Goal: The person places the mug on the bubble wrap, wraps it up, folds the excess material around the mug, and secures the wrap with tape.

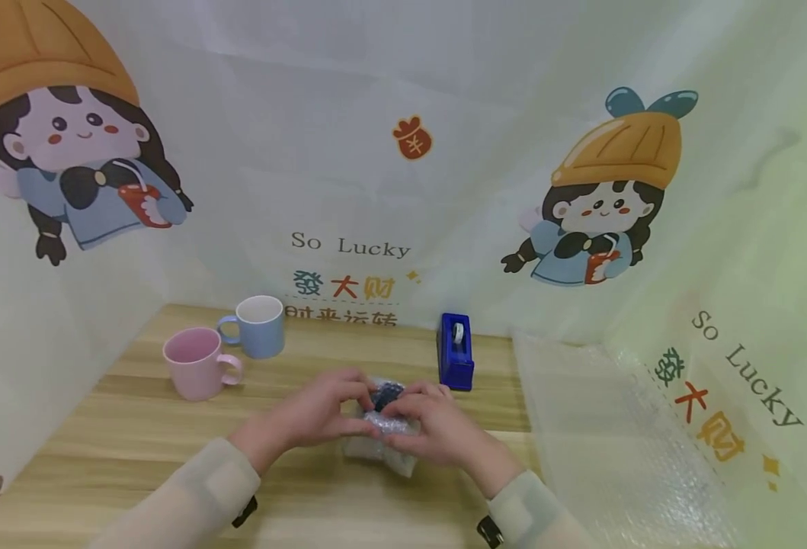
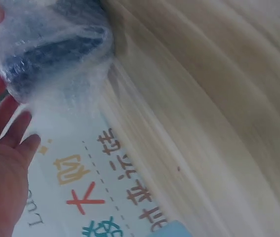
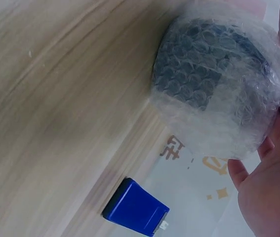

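Observation:
In the head view, a dark object wrapped in clear bubble wrap stands on the table between both hands. Dark blue shows through its open top. My left hand holds the left side, fingers bent over the upper rim and thumb in front. From the right, my right hand grips the same wrapped object with bent fingers at the top edge and thumb lower down. The right wrist view shows rows of bubbles over the dark wrapped object, with fingers against its side. What the dark object is, I cannot tell.
A pink mug and a light blue mug stand at the back left of the wooden table. Behind the right hand is a blue tape dispenser. A bubble wrap sheet lies along the right side, beside the printed cloth wall.

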`<move>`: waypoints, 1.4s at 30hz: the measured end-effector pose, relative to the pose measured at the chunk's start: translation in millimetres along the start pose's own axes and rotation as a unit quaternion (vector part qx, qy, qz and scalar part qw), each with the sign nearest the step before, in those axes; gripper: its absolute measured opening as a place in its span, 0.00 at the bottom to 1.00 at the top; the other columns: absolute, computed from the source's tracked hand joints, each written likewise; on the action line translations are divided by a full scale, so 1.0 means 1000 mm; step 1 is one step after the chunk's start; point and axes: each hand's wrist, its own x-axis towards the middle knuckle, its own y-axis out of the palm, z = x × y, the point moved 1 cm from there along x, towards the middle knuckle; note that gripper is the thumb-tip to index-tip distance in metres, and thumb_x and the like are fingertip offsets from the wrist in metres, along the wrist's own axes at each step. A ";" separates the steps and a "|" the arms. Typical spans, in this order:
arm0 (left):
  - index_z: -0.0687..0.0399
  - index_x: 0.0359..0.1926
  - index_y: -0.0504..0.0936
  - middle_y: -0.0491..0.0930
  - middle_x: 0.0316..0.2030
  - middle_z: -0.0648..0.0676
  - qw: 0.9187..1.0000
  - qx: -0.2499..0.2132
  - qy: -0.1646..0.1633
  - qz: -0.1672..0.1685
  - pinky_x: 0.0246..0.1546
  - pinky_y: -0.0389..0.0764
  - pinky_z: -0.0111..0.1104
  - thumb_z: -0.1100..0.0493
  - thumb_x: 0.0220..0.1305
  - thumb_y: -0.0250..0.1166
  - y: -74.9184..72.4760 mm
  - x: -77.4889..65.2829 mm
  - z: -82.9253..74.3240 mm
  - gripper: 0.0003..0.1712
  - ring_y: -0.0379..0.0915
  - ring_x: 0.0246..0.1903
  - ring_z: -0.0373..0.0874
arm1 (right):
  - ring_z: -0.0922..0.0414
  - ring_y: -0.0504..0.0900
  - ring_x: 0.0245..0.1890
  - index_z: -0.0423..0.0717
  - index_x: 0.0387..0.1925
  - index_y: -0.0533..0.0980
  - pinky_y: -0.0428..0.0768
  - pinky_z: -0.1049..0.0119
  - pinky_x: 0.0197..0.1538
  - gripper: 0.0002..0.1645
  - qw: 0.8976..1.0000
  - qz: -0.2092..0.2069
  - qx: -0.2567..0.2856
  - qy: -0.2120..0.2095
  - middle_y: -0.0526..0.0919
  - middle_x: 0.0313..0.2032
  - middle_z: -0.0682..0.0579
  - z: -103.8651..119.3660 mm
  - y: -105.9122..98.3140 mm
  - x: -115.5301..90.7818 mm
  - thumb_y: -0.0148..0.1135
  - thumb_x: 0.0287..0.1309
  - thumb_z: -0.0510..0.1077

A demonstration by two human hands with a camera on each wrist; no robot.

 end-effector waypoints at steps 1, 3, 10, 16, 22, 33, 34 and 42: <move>0.47 0.34 0.84 0.81 0.55 0.55 1.000 -0.011 -0.005 -0.002 0.60 0.80 0.46 0.45 0.56 0.77 0.001 -0.001 0.001 0.14 0.78 0.59 0.53 | 0.57 0.71 0.60 0.58 0.49 0.84 0.65 0.51 0.63 0.16 1.000 0.005 0.002 -0.001 0.85 0.49 0.61 -0.001 0.000 0.000 0.69 0.63 0.56; 0.43 0.33 0.84 0.78 0.61 0.57 0.999 -0.037 -0.027 -0.004 0.63 0.77 0.50 0.44 0.56 0.76 0.002 -0.002 0.003 0.13 0.74 0.64 0.58 | 0.56 0.71 0.62 0.57 0.50 0.84 0.64 0.50 0.65 0.16 1.000 0.012 0.009 -0.006 0.85 0.50 0.60 -0.002 0.000 -0.001 0.69 0.63 0.54; 0.53 0.51 0.84 0.86 0.48 0.52 0.995 -0.085 -0.053 0.007 0.54 0.84 0.44 0.47 0.64 0.72 0.009 0.000 0.006 0.20 0.80 0.54 0.48 | 0.55 0.70 0.64 0.58 0.51 0.84 0.63 0.48 0.66 0.16 0.999 0.011 0.032 -0.008 0.84 0.52 0.59 -0.003 0.000 -0.002 0.69 0.62 0.53; 0.47 0.37 0.83 0.82 0.60 0.58 0.994 -0.087 -0.073 0.004 0.54 0.84 0.43 0.48 0.65 0.71 0.011 0.000 0.003 0.10 0.77 0.61 0.51 | 0.56 0.70 0.64 0.59 0.52 0.84 0.63 0.49 0.66 0.17 0.999 0.020 0.027 -0.007 0.84 0.53 0.61 -0.003 -0.002 -0.002 0.69 0.63 0.55; 0.44 0.29 0.76 0.77 0.66 0.61 0.988 -0.114 -0.103 0.006 0.55 0.83 0.44 0.49 0.65 0.71 0.013 0.003 0.002 0.13 0.75 0.64 0.56 | 0.56 0.71 0.63 0.59 0.54 0.83 0.64 0.51 0.66 0.20 0.999 0.014 -0.017 -0.035 0.85 0.53 0.62 -0.002 -0.007 -0.003 0.70 0.61 0.57; 0.45 0.27 0.76 0.79 0.64 0.60 0.991 -0.079 -0.103 0.009 0.54 0.83 0.47 0.50 0.65 0.71 0.010 0.007 -0.004 0.14 0.75 0.63 0.57 | 0.55 0.78 0.57 0.51 0.55 0.82 0.74 0.51 0.61 0.19 0.993 -0.094 0.052 -0.044 0.86 0.53 0.57 -0.015 -0.020 -0.009 0.69 0.62 0.45; 0.45 0.27 0.76 0.78 0.64 0.60 0.992 -0.075 -0.101 0.011 0.54 0.83 0.47 0.50 0.65 0.71 0.009 0.007 -0.005 0.14 0.75 0.64 0.57 | 0.54 0.79 0.55 0.50 0.53 0.83 0.77 0.51 0.59 0.17 0.992 -0.109 0.062 -0.027 0.86 0.51 0.55 -0.019 -0.022 -0.009 0.68 0.63 0.42; 0.45 0.27 0.74 0.77 0.66 0.59 0.993 -0.049 -0.100 0.027 0.56 0.82 0.47 0.49 0.67 0.69 0.006 0.006 -0.007 0.15 0.72 0.66 0.57 | 0.54 0.84 0.42 0.43 0.48 0.83 0.82 0.61 0.43 0.13 0.944 -0.170 0.130 0.250 0.87 0.44 0.47 -0.068 -0.051 -0.017 0.58 0.70 0.44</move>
